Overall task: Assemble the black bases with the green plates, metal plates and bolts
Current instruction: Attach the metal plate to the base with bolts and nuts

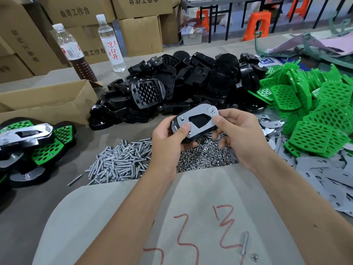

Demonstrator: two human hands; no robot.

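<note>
Both hands hold one black base (198,129) with a metal plate (194,113) on top, bolt ends showing at its corners, above the heaps of fasteners. My left hand (170,138) grips its left end, thumb on the plate. My right hand (236,134) pinches its right end, thumb on the plate. A pile of black bases (183,81) lies behind. Green plates (313,111) are heaped at the right, loose metal plates (324,173) below them. Bolts (122,161) and nuts (204,155) lie in heaps under the hands.
Finished assemblies (32,142) are stacked at the left, beside an open cardboard box (47,104). Two bottles (110,43) stand at the back. A loose bolt (244,243) and nut (254,257) lie on the marked paper (172,217) near me.
</note>
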